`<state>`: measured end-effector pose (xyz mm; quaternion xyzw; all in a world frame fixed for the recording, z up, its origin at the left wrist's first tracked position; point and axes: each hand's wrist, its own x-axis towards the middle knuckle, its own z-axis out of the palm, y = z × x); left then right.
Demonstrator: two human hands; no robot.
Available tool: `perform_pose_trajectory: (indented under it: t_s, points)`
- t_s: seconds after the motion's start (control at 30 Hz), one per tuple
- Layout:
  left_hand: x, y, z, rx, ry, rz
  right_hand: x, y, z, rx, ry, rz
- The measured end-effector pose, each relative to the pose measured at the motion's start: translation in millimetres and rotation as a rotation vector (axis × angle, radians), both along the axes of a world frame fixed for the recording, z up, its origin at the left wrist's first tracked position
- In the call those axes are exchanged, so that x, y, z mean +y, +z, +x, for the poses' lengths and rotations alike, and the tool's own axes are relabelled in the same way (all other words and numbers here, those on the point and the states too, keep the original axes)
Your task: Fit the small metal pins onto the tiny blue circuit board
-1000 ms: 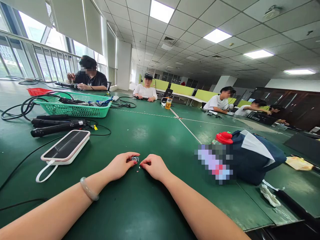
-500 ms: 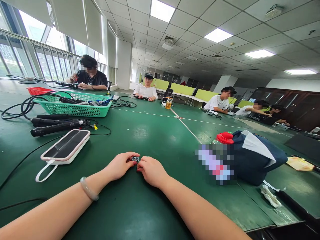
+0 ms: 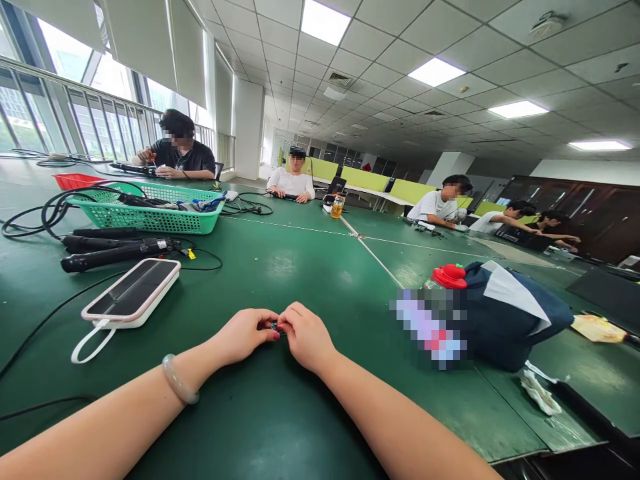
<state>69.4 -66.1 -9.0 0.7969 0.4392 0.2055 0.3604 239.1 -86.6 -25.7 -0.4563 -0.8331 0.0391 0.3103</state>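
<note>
Between thumb and fingers, my left hand [image 3: 251,333] pinches a small dark circuit board [image 3: 275,326] with light markings, just above the green table. Most of the board is covered by my fingers. My right hand [image 3: 305,337] is closed in a pinch at the board's right end, its fingertips meeting those of the left. Whatever lies inside the right pinch is hidden. A pale bangle [image 3: 179,380] circles my left wrist.
Left of my hands lie a phone with a white cable [image 3: 133,290], black handheld devices [image 3: 117,255] and a green basket [image 3: 150,217]. A dark blue bag [image 3: 515,320] and red-capped bottle [image 3: 449,276] stand right. Several people sit around the table [image 3: 300,267].
My right hand has moved up and left onto the board's right end. The board has tilted, so its marked face shows less. My left hand has shifted slightly right.
</note>
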Motion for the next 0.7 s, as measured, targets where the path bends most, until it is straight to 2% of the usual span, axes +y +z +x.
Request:
perform_pose_trajectory:
  t_s: [0.2,0.33,0.5,0.7]
  points:
    - [0.7,-2.1,0.1,-0.002,-0.024,-0.005,-3.1,5.7,-1.1,0.042,0.005,-0.076]
    - [1.0,-0.3,-0.9,-0.008,0.004,0.003,-0.6,7.6,5.5,0.113,-0.038,-0.129]
    - [3.1,-0.6,-2.9,0.014,0.109,-0.010,5.9,4.3,14.4,0.000,-0.082,-0.249]
    - [5.0,-4.8,-3.1,-0.029,0.112,-0.047,6.7,0.2,12.6,-0.111,-0.055,-0.272]
